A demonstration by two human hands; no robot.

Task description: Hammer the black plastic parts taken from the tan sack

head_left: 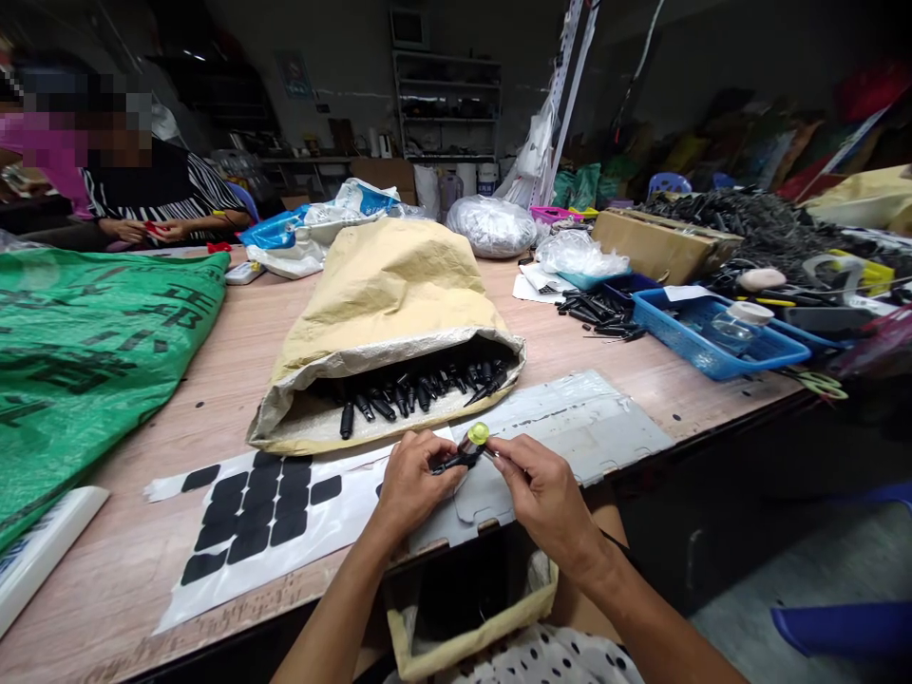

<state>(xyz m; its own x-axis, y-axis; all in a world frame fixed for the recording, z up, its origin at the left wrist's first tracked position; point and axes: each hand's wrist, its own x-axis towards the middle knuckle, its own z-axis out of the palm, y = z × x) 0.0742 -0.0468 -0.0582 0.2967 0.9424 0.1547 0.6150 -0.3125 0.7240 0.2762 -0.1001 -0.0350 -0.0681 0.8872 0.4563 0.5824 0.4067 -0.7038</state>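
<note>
My left hand (411, 478) is closed on a small black plastic part (451, 464) just above the table's front edge. My right hand (538, 484) pinches a small bottle with a yellow-green cap (475, 437), its tip at the black part. Right behind my hands lies a tan paper sack (377, 294) on its side, its mouth open toward me and several black parts (420, 391) spilling inside it. A white sheet with black square stickers (253, 513) lies to the left of my left hand.
A green woven bag (85, 351) covers the table's left. A blue tray (712, 342) with a clear bottle, loose black parts and a cardboard box sit at the right. A person in a striped top (153, 204) works at the far left. A carton (463, 627) sits below the table edge.
</note>
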